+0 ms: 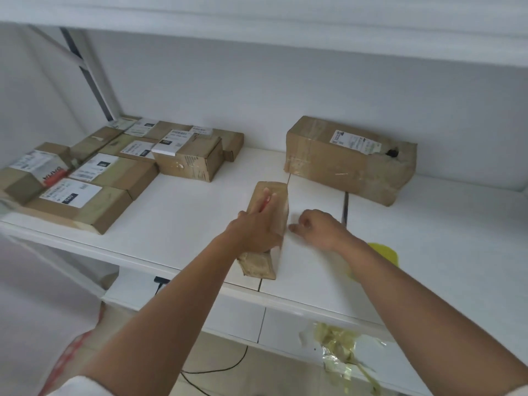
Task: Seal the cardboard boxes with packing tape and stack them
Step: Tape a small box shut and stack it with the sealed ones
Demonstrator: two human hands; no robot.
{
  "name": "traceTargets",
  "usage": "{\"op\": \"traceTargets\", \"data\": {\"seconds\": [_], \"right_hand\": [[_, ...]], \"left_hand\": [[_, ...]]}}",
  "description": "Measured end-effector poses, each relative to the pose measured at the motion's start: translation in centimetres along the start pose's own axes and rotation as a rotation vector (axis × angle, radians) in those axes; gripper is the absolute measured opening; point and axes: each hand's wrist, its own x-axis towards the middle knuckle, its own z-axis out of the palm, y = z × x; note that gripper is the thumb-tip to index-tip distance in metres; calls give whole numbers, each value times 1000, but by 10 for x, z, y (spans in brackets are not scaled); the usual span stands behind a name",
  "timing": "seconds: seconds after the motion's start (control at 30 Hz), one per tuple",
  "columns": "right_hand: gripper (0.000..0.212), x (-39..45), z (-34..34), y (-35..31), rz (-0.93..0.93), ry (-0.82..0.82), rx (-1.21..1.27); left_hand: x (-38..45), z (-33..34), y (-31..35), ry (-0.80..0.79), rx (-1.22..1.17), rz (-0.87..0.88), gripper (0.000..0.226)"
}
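Both hands (pixel 258 227) (pixel 314 228) by narrow box (pixel 273 195), left flat atop.

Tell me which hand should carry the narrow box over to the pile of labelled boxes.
Probably the left hand. It already lies flat on the narrow box, and the pile of labelled boxes sits on its side of the shelf. The right hand is beside the box, fingers loosely curled, holding nothing visible.

Two bare forearms reach in, the left hand (pixel 258 232) and right hand (pixel 320 230) ungloved; short white sleeves, possibly a T-shirt's, show blurred at the bottom corners.
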Motion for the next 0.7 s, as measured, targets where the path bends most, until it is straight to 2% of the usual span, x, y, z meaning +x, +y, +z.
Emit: {"op": "traceTargets", "data": {"seconds": [0.07, 0.13, 0.23, 0.3, 0.53, 0.67, 0.7], "right_hand": [[58, -15, 5, -12, 64, 63, 312], [69, -33, 9, -25, 170, -3, 743], [54, -53, 8, -32, 206, -172, 1441], [48, -63, 3, -29, 237, -209, 1689], [49, -80, 8, 0, 84, -48, 1811], [54, -86, 13, 1, 7, -51, 1801], [58, -87, 14, -1, 3, -63, 1784]], "left_hand": [[-7, 0, -12, 54, -277, 44, 97], [-15, 3, -17, 125, -727, 82, 97], [-30, 14, -2, 155, -1150, 103, 82], [-39, 23, 15, 165, -1287, 73, 79], [-50, 40, 52, 134, -1213, 21, 73], [-63, 50, 63, 242, -1195, -5, 82], [-67, 50, 65, 254, -1183, 11, 79]]}}
